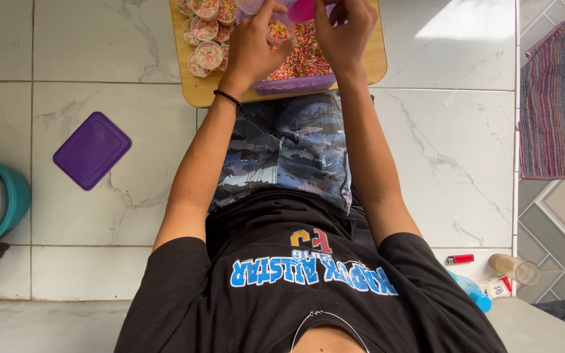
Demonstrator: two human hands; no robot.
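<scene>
Black printed T-shirt fabric fills the near edge of the view, with blue patterned shorts beyond it. White marble-veined floor tiles spread around the seated person; a striped woven mat lies at the right, a teal round bucket at the left. A square purple plastic lid lies flat on the tiles, well apart from the work.

Ahead, a light wooden board carries a purple rectangular plastic tub of coloured sprinkles, long axis running left to right, open side up. Beside it stand small clear round cups filled with sprinkles.

By the look of it, the step in hand is filling one more cup. The left hand, a black bead bracelet at its wrist, is clasped around a small clear plastic cup held over the tub, mouth apparently toward the other hand. The right hand pinches a pink plastic scoop, fingers together on it. Pouring cleanly would call for a steady tilt over the cup's mouth.

A red lighter and clear drinking glass lie at the lower right.
</scene>
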